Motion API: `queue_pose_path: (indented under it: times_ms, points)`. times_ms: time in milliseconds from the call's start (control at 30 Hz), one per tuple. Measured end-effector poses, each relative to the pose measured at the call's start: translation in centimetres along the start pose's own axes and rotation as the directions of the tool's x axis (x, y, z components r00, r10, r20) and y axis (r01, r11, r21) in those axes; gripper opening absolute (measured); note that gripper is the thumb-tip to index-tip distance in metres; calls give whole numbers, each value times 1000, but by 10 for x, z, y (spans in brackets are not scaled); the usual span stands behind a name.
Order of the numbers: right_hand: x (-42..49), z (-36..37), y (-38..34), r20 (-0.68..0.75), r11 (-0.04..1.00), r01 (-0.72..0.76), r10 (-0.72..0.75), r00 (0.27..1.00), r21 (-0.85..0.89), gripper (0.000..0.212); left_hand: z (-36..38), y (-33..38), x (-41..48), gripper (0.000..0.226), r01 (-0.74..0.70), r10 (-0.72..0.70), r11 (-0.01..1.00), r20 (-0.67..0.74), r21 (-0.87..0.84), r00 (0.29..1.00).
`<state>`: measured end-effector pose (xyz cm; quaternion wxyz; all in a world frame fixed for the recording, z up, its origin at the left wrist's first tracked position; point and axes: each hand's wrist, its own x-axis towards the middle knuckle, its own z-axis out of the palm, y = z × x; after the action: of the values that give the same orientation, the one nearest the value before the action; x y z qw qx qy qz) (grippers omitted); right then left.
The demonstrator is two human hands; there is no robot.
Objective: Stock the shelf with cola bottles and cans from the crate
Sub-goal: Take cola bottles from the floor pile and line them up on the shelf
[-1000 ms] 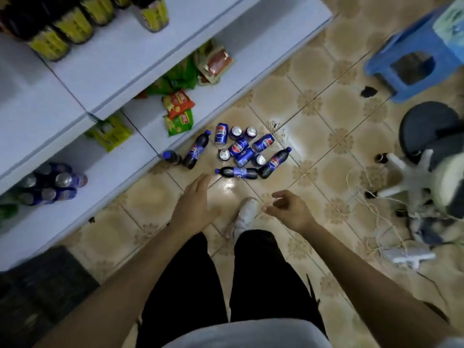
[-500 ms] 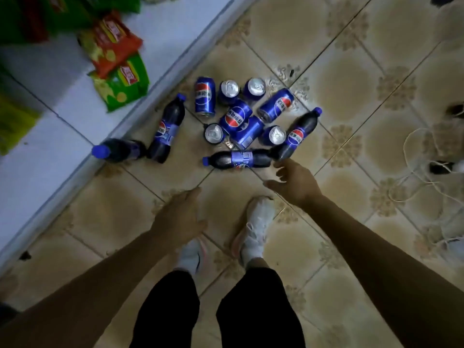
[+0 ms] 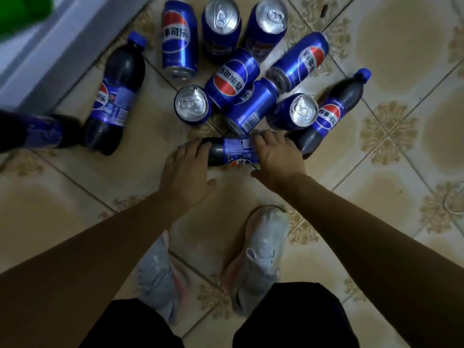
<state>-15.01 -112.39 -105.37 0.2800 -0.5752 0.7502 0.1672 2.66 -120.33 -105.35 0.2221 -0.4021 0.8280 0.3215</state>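
Note:
A dark cola bottle (image 3: 231, 151) with a blue label lies sideways on the tiled floor just in front of me. My right hand (image 3: 276, 156) wraps its base end, fingers over the top and thumb on the near side. My left hand (image 3: 185, 172) rests its fingers on the cap end, with the thumb spread away. Behind the bottle sits a cluster of several blue cola cans (image 3: 233, 79), some upright and some lying down. Three more bottles lie around the cluster: one at the left (image 3: 115, 96), one at the far left edge (image 3: 32, 131) and one at the right (image 3: 331, 114).
The white bottom shelf's front edge (image 3: 62, 41) runs across the top left, with a green packet (image 3: 20, 11) on it. My two white shoes (image 3: 261, 252) stand on the patterned tile floor (image 3: 389, 184) right below the hands. A white cord (image 3: 454, 199) curls at the right edge.
I have bent down close to the pile. Both hands moved forward from mid-air and landed on the nearest lying bottle.

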Motion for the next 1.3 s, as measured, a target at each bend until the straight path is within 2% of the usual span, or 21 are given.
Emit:
queue_pose_path:
  times_ms: [67,133,167,200,267,333,433,500,567,600,667,733,833,933,1000,1100,1167,1300]
  points:
    - [9,14,0,-25,999,-4,3,1000,-41,74,7,-3,6,84,7,-8,998,-12,-68,1000]
    - [16,21,-1,-112,997,-25,17,994,-68,65,10,-4,6,84,9,-12,994,-30,-112,999]
    - [17,19,-2,-100,998,-31,25,995,-58,61,10,-4,4,84,25,-31,986,-34,-163,999]
    - [17,14,-4,-60,999,-41,39,997,-23,59,8,-3,1,84,48,-57,975,-34,-217,998]
    - [12,0,-10,107,987,-132,122,987,89,58,1,1,-13,82,98,-117,949,-43,-300,992]
    - [-5,-18,-16,251,952,-250,202,947,178,53,-9,6,-34,80,152,-179,916,-39,-370,983]
    - [-50,-56,-27,466,895,-348,191,864,278,52,-32,20,-73,83,251,-258,818,60,-517,964]
    - [-88,-89,-38,605,764,-467,128,786,445,51,-54,27,-100,87,368,-338,651,181,-663,924]
    - [-133,-130,-54,701,519,-620,53,711,589,47,-87,40,-131,88,481,-413,391,318,-785,853]
    - [-154,-150,-63,737,402,-686,38,675,607,46,-105,46,-148,92,512,-422,294,371,-807,827]
    - [-194,-199,-79,786,262,-760,8,618,595,39,-141,61,-186,99,546,-416,205,433,-812,800]
    - [-229,-253,-95,805,229,-782,-12,594,580,31,-181,78,-224,89,569,-406,149,474,-809,781]
    - [-282,-332,-120,782,230,-765,27,623,602,42,-234,100,-279,76,567,-358,44,517,-822,777]
    - [-331,-404,-147,720,210,-718,81,689,664,35,-294,125,-340,57,552,-288,-44,540,-832,791]
    - [-356,-441,-163,675,186,-683,112,729,707,36,-328,135,-374,45,507,-237,-183,538,-842,809]
    - [-387,-477,-190,627,177,-638,120,770,749,45,-367,141,-410,45,411,-147,-351,483,-841,863]
    - [-407,-486,-203,579,184,-595,135,804,783,49,-384,142,-431,43,366,-120,-424,451,-829,884]
    - [-449,-490,-224,447,245,-470,146,882,848,33,-409,139,-459,46,361,-78,-449,439,-817,895]
